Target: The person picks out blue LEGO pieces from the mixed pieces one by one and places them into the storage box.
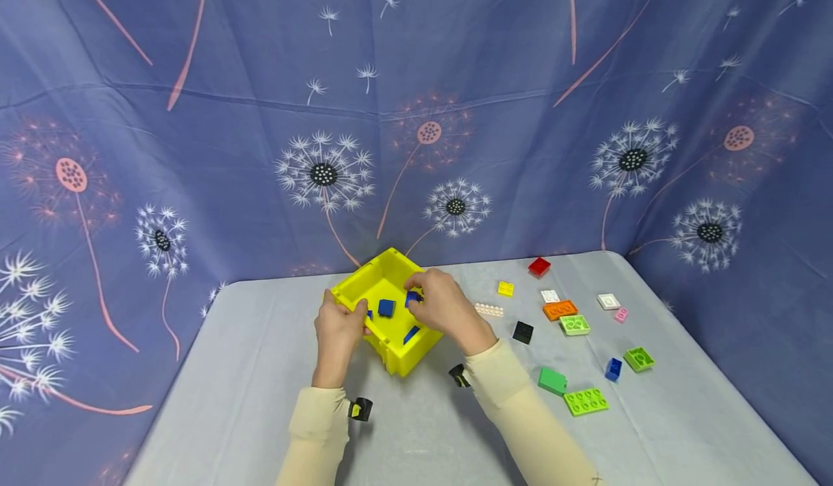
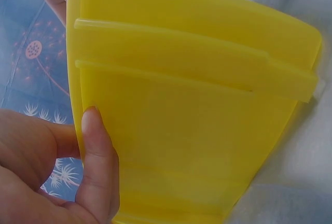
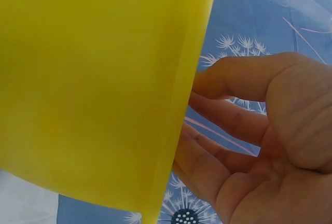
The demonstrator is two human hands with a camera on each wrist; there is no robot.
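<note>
A yellow plastic bin (image 1: 416, 356) tilts toward me above the table's middle. My left hand (image 1: 338, 330) grips its left rim, thumb inside; in the left wrist view, a finger of that hand (image 2: 57, 177) lies along the outer wall (image 2: 171, 136). My right hand (image 1: 447, 307) reaches over the right rim and pinches a blue brick (image 1: 411, 299) inside. The right wrist view has the bin wall (image 3: 93, 89) hiding the fingertips of this hand (image 3: 275, 141). More blue bricks (image 1: 386, 307) lie on the bin's floor, one partly covered by the left thumb.
Loose bricks are scattered right of the bin: a black one (image 1: 523, 332), a yellow one (image 1: 505, 288), a red one (image 1: 539, 267), an orange one (image 1: 560, 310), a blue one (image 1: 613, 369) and several green ones (image 1: 586, 402). A patterned curtain (image 1: 520, 146) hangs behind the table (image 1: 260, 370).
</note>
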